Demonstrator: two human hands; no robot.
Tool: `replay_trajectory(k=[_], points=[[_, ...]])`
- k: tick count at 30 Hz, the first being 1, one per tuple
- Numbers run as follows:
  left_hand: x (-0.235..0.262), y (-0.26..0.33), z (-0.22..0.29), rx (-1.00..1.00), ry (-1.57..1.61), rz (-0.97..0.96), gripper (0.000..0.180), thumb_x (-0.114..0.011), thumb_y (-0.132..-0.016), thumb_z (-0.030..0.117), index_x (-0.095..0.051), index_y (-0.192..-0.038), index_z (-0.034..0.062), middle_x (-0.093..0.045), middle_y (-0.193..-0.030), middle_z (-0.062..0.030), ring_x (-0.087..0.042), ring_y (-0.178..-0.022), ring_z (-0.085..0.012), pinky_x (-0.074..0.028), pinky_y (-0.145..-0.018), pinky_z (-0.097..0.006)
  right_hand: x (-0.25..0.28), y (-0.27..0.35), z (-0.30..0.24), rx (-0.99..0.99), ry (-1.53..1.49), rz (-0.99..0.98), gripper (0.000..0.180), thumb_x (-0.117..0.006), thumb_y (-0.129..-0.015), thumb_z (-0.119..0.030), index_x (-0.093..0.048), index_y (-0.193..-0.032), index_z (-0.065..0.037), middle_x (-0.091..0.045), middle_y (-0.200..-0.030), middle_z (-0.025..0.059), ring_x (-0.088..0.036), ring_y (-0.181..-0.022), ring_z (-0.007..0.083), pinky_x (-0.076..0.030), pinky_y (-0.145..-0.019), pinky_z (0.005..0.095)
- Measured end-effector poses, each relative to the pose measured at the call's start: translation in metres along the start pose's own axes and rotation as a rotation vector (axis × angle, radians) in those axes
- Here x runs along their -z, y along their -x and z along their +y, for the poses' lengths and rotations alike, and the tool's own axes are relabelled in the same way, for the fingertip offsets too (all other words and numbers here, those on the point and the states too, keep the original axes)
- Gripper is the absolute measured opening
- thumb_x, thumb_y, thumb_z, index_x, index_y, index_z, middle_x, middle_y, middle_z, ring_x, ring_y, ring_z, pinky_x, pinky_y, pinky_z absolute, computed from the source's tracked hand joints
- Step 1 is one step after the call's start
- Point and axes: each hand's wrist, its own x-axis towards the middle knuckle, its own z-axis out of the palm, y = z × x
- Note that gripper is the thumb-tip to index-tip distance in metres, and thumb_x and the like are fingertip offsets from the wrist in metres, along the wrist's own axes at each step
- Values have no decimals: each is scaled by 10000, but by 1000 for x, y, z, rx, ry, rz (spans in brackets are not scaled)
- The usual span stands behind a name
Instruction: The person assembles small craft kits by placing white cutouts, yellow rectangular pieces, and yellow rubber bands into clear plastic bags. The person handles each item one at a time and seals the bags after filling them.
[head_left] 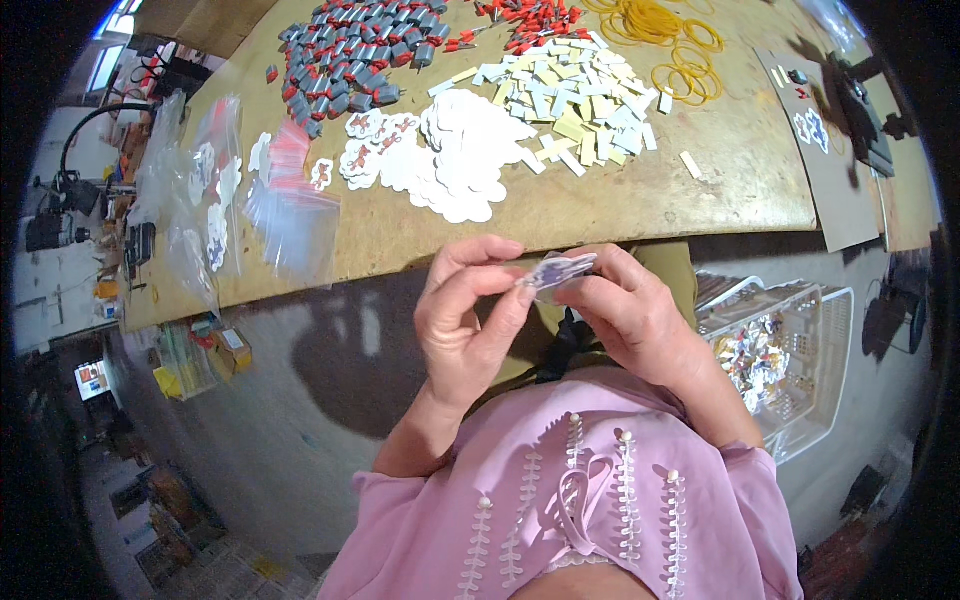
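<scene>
Handling a small printed piece [563, 269] between left hand [462, 315] and right hand [632, 308] seems the step; both pinch it. Moving it likely calls for lightness.

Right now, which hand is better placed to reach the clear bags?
Probably the left hand: the clear bags lie off to its side, farther from the right hand. Both hands are at the packet, though.

Left hand [455, 315], right hand [637, 312], both holding a small printed piece [560, 271], white cutouts [460, 160] on table [745, 205]
</scene>
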Motion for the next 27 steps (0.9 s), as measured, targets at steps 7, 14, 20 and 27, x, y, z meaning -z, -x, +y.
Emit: replay_trajectory(k=[7,14,20,27], points=[[22,-11,13,-237,-558,-273,146,-830,-816,21,-781,-944,73,-725,-1136,-69,-654,-1079,-292,-526,-940,-407,2,4,-4,-62,-35,-101,328,-709,-869,144,-742,-1141,-36,-686,-1227,155,-717,-1083,312,-605,-879,365],[21,-8,19,-39,-451,-284,253,-820,-834,21,-763,-1071,90,-732,-1086,-57,-689,-971,-260,-543,-874,-402,-3,4,-3,-17,-6,-113,312,-693,-847,96,-719,-1139,-11,-681,-1165,193,-721,-1013,355,-607,-837,405],[25,-11,1,-213,-472,-366,274,-780,-859,-23,-753,-1099,106,-731,-947,-48,-671,-845,-269,-534,-799,-393,-4,0,-3,23,-30,-125,279,-695,-843,88,-715,-1108,5,-683,-1121,181,-715,-995,359,-604,-839,408],[32,-6,0,-4,-406,-509,226,-772,-870,9,-737,-1076,95,-729,-945,-39,-665,-834,-256,-529,-803,-396,-13,6,1,-39,-115,-181,270,-725,-832,88,-725,-1081,-16,-687,-1069,156,-709,-980,350,-601,-825,399]])
